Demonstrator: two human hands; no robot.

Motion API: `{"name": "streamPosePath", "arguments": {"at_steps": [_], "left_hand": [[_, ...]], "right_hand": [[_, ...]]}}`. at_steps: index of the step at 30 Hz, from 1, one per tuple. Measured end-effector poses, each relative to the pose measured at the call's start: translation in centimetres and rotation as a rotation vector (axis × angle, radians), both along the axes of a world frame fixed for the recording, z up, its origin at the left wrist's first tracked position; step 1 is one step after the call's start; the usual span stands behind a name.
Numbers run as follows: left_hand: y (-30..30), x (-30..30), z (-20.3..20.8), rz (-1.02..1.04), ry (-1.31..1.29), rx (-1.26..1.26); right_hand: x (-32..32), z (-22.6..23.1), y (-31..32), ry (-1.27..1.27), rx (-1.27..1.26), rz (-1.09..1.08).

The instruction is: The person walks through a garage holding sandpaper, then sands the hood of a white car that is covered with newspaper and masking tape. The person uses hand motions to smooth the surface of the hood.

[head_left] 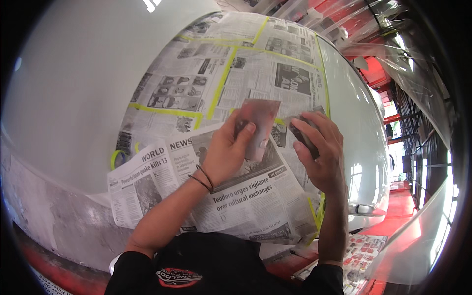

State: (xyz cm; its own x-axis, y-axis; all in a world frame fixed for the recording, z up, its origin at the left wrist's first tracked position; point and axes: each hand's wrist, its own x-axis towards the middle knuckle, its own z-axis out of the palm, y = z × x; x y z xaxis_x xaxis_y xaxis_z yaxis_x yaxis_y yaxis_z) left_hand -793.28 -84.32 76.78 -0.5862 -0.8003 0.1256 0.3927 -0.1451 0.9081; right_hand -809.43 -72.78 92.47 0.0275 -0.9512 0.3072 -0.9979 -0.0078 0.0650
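Observation:
My left hand [227, 147] is closed, its thumb pressed on a flat, thin rectangular piece [268, 118] with a glossy, reddish-grey face. Just to the right, my right hand [325, 152] curls its fingers over a dark flat piece [306, 136]; its exact kind is unclear. Below both hands a loose newspaper sheet [236, 219] lies spread over the front of the car's masked glass. More newspaper [250, 73] covers that glass, its seams joined by yellow-green masking tape [223, 81]. A roll of the same tape [118, 160] rests at the loose sheet's upper left corner.
Pale car bodywork [83, 98] fills the left side, and a light panel [349, 118] curves along the right. Clear plastic sheeting [413, 64] hangs at the upper right. Printed paper [366, 253] lies on the red floor [400, 206] at the lower right.

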Motion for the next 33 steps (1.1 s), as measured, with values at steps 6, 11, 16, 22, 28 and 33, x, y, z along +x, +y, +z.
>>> {"name": "streamPosePath", "arguments": {"at_steps": [6, 11, 16, 22, 28, 33], "left_hand": [[0.3, -0.1, 0.7, 0.114, -0.046, -0.092], [-0.9, 1.6, 2.3, 0.181, 0.013, -0.162], [-1.8, 2.1, 3.4, 0.278, -0.026, -0.165], [-5.6, 3.0, 4.6, 0.625, -0.016, -0.113], [0.4, 5.0, 2.3, 0.061, 0.406, 0.677], [5.8, 6.6, -2.4, -0.162, 0.405, 1.026]], "right_hand": [[-0.2, 0.2, -3.0, -0.061, 0.000, 0.080], [1.7, -0.7, -3.9, -0.155, 0.119, 0.126], [4.7, -1.6, -2.5, -0.157, 0.091, 0.181], [4.5, -3.1, -1.3, -0.169, 0.058, 0.262], [6.4, -4.0, -1.0, -0.782, 0.049, 0.439], [8.0, -7.0, 2.0, -0.841, 0.129, 0.360]]}}
